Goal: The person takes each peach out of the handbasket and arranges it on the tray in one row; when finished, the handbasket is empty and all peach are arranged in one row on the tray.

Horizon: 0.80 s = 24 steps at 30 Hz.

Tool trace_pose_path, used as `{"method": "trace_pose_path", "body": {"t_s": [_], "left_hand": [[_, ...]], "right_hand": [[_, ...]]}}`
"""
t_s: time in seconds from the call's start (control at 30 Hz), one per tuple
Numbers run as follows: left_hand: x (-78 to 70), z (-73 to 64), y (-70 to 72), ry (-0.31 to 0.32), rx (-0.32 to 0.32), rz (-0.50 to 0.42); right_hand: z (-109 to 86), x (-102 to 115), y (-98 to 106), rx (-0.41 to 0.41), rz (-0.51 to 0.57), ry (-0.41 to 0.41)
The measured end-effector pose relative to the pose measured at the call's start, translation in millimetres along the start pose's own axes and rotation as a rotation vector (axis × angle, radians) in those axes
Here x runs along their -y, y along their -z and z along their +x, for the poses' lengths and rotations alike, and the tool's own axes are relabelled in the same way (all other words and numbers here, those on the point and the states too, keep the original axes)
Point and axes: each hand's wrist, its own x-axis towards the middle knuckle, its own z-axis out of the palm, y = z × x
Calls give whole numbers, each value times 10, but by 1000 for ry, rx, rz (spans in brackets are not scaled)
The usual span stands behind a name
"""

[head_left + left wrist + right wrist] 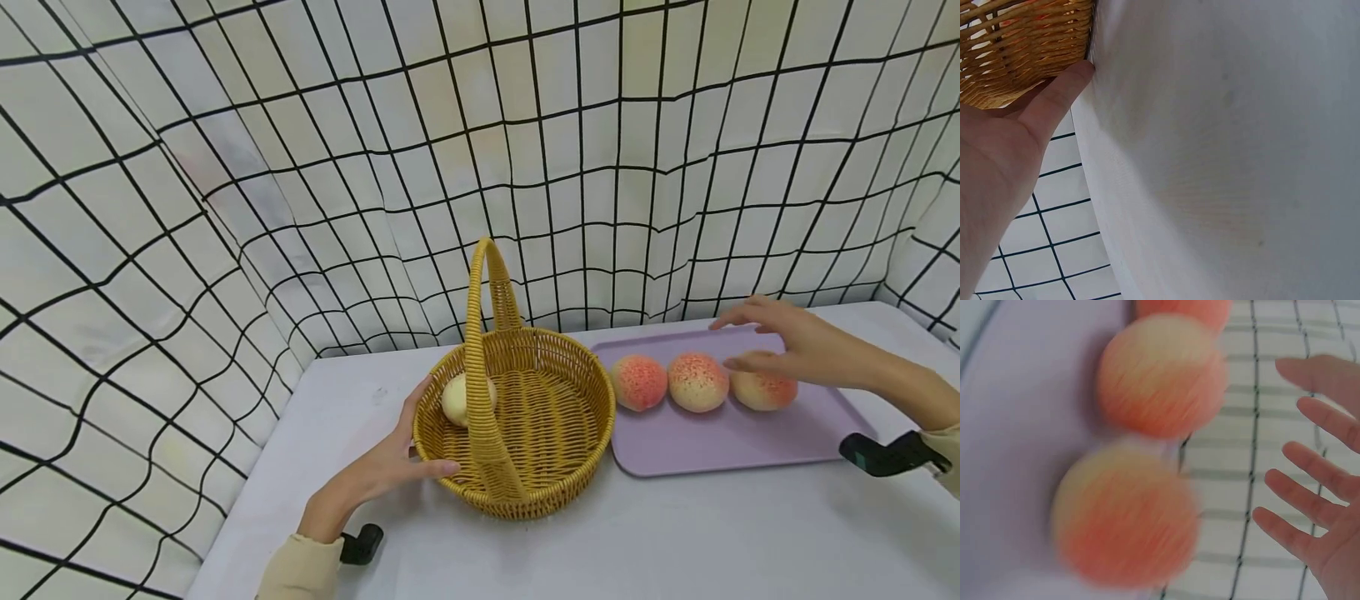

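A round wicker basket (555, 492) with a tall arched handle stands on the table. Inside, a pale cream round fruit (454, 400) lies at the left, partly behind the handle. My left hand (390, 458) rests against the basket's left side, its thumb near the front rim and its fingers along the outer wall. In the left wrist view, a straight finger (1063, 94) touches the wicker low down. Three peaches sit in a row: a left peach (639, 383), a middle peach (697, 382) and a right peach (765, 390). Over the right peach hovers my right hand (795, 342), fingers spread, holding nothing.
A lilac tray (712, 446) carries the peaches, to the right of the basket. White cloth covers the table (600, 542). White walls with a black grid (525, 192) rise behind and at the sides.
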Motion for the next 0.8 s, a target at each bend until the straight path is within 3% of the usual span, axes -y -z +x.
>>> {"method": "trace_pose_path", "body": {"t_s": [0.17, 0.33, 0.43, 0.6, 0.8], "left_hand": [[31, -20, 5, 9, -2, 2], [27, -32, 19, 10, 1, 6], [19, -39, 32, 11, -3, 11], [32, -29, 36, 17, 7, -2], [36, 5, 27, 13, 12, -15]], "right_hand": [[452, 568, -103, 12, 76, 136], [921, 1071, -402, 147, 190, 212], [1166, 1308, -656, 235, 194, 245], [1487, 1583, -1022, 385, 177, 285], [1765, 1703, -1315, 493, 235, 331]]}}
